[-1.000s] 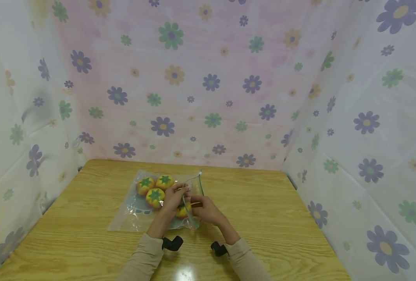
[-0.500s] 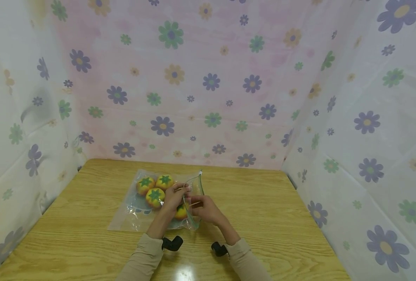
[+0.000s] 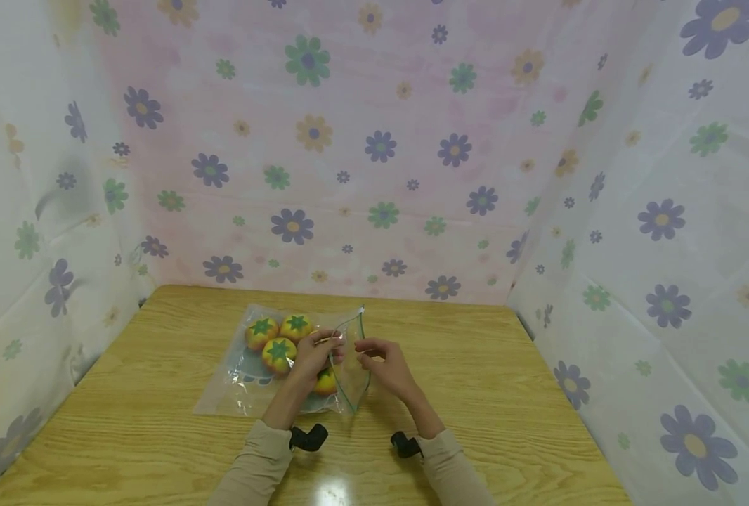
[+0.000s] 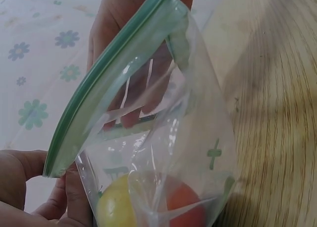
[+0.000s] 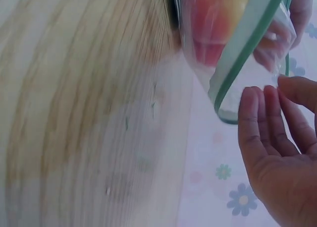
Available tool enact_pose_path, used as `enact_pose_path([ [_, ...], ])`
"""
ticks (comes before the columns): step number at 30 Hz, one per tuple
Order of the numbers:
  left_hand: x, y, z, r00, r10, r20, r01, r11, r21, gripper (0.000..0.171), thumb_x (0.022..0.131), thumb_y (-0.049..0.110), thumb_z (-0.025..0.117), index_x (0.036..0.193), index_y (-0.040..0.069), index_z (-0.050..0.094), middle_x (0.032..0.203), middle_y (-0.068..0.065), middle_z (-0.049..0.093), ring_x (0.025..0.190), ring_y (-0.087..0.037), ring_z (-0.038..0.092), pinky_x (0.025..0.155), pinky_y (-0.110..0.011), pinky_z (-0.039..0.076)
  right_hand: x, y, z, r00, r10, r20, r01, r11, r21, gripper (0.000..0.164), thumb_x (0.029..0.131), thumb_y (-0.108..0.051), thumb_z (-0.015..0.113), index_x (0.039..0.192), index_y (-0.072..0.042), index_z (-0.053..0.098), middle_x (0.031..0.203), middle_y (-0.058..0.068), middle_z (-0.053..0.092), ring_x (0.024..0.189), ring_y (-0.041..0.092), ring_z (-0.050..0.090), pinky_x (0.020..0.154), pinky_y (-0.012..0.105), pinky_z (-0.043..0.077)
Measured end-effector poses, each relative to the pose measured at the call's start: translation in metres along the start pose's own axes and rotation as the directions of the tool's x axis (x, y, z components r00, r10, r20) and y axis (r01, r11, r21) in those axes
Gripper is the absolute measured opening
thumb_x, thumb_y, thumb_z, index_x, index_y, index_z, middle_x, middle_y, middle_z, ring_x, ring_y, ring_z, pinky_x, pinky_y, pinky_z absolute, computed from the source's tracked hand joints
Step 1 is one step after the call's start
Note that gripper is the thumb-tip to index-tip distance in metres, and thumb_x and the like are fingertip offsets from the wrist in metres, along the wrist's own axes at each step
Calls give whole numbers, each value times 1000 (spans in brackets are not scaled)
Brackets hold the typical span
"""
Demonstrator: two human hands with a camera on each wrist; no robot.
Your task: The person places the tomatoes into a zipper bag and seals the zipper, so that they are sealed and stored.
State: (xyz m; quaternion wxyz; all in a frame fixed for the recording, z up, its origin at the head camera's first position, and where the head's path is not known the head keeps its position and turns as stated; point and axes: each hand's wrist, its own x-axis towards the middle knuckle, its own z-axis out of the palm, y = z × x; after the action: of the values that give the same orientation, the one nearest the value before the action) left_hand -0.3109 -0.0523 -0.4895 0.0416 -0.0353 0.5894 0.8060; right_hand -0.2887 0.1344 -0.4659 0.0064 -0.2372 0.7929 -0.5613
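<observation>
A clear zip bag (image 3: 219,393) with a green zip edge (image 4: 94,90) lies on the table, its mouth spread toward the right. Inside are several round yellow-red fruits (image 3: 279,356) with green star-shaped tops. One of them, a yellow-and-red fruit (image 4: 116,204), sits nearest the mouth. My left hand (image 3: 311,358) lies over the bag and pinches one side of its rim. My right hand (image 3: 392,367) is just right of the mouth, fingers loosely bent, holding nothing. In the right wrist view the right hand's fingertips (image 5: 250,100) are close beside the green rim; contact is unclear.
The wooden table (image 3: 476,407) extends on both sides of the bag. A flowered cloth (image 3: 381,176) encloses the table at the back and sides. Black wrist-worn devices (image 3: 309,437) sit on both wrists by the beige sleeves.
My right hand has drawn back from the bag's mouth, moving right and slightly up. The mouth shows wider now. My left hand stays in place.
</observation>
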Motion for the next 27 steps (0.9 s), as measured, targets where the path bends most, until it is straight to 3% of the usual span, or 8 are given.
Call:
enact_pose_path([
  [5,0,1,-1,1000,-10,22,10,1000,10,32,98,5,66,125,-10,59,100,-11,70,70,-8,65,66,-20,59,1,6,-6,995,-9,-96,13,999,40,23,99,5,59,119,16,63,119,39,61,103,49,63,82,46,62],
  [9,0,0,-2,999,-28,32,28,999,17,37,97,5,68,128,-11,58,97,-9,69,69,-8,65,65,-20,59,3,12,-10,989,20,-145,-9,997,75,25,99,6,59,120,19,61,121,38,61,103,51,63,85,56,59],
  [15,0,0,-2,999,-28,36,27,999,27,41,96,6,68,132,-10,58,105,-15,71,70,-9,67,64,-21,60,9,19,-18,974,45,-222,-30,997,71,24,98,7,59,121,14,63,120,34,62,104,49,62,84,47,61],
  [21,2,0,-3,997,-38,60,36,999,38,37,95,6,70,128,-8,62,106,-13,72,69,-8,67,62,-20,59,17,22,-26,987,22,-161,-14,999,48,35,101,6,55,135,16,52,132,37,55,115,52,58,90,43,60],
  [27,2,0,-6,979,-50,198,24,991,134,38,97,9,68,129,-11,61,94,-5,73,68,-7,67,63,-20,58,23,26,-31,996,31,-86,-29,999,21,48,102,2,55,148,9,43,145,31,49,128,48,52,101,50,54],
])
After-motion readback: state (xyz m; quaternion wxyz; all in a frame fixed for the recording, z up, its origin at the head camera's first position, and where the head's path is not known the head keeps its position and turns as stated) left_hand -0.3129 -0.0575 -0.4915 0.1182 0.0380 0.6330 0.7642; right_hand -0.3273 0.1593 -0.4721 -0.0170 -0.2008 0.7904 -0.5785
